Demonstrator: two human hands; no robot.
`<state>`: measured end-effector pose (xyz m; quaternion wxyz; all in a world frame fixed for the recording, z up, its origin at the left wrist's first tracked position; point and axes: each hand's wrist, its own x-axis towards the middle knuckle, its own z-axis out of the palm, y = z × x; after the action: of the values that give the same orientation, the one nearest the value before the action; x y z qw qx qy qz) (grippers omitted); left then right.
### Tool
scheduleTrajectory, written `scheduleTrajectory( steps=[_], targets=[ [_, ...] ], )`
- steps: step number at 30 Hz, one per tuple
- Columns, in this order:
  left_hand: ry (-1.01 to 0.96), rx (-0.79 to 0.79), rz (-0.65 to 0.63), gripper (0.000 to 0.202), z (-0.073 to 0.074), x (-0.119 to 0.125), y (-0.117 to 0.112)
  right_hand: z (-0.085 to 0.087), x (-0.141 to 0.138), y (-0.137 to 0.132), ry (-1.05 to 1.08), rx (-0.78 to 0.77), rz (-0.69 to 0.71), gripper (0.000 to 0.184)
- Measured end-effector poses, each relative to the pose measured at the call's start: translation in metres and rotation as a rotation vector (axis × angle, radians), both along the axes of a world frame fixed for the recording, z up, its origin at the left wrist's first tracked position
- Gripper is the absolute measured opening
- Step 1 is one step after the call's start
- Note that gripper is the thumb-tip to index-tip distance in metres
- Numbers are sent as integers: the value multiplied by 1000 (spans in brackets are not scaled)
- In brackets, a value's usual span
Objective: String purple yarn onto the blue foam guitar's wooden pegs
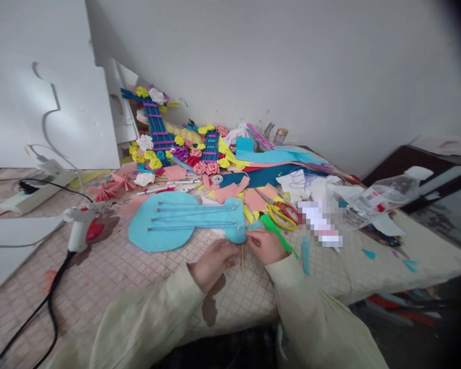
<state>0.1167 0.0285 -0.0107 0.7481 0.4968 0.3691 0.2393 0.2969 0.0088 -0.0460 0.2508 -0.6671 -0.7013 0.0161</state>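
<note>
A light blue paper guitar shape (pixel 176 220) with thin strings lies flat on the checked table cover (pixel 119 271). My left hand (pixel 212 262) is curled at its near right end, fingers closed by thin wooden sticks (pixel 242 256). My right hand (pixel 265 246) pinches the guitar's narrow end and holds a green-handled tool (pixel 278 233), perhaps scissors. Both hands meet at the sticks beside the guitar's neck.
A white glue gun (pixel 79 225) with black cord lies left, near a power strip (pixel 34 192). Yellow-handled scissors (pixel 282 215), paper scraps and paper flowers (pixel 176 154) fill the far side. A plastic bottle (pixel 384 197) lies at the right. A dark stain (pixel 211 302) is near the table's front edge.
</note>
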Motion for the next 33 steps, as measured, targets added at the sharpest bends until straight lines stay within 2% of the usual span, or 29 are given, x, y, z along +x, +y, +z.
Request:
scheduleTrajectory(
  steps=[4, 8, 13, 18, 23, 29, 33],
  targets=[
    [-49, -254, 94, 23, 2, 7, 13, -2, 2, -1, 26, 77, 37, 23],
    [-50, -361, 153, 15, 1, 11, 20, 3, 1, -5, 46, 146, 52, 23],
    [-103, -372, 251, 4, 0, 10, 14, 14, -10, -18, 49, 196, 114, 24],
    [-168, -405, 344, 8, 3, -5, 2, 22, -25, -35, 16, 259, 115, 27],
    [-225, -444, 371, 10, 6, -15, -9, 25, -43, -50, -13, 293, 118, 28],
    [-253, -445, 387, 11, 4, -11, -16, 24, -60, -61, -52, 281, 124, 27],
    [-234, -402, 415, 18, 2, -9, -17, 27, -63, -65, -49, 285, 94, 27]
  ],
)
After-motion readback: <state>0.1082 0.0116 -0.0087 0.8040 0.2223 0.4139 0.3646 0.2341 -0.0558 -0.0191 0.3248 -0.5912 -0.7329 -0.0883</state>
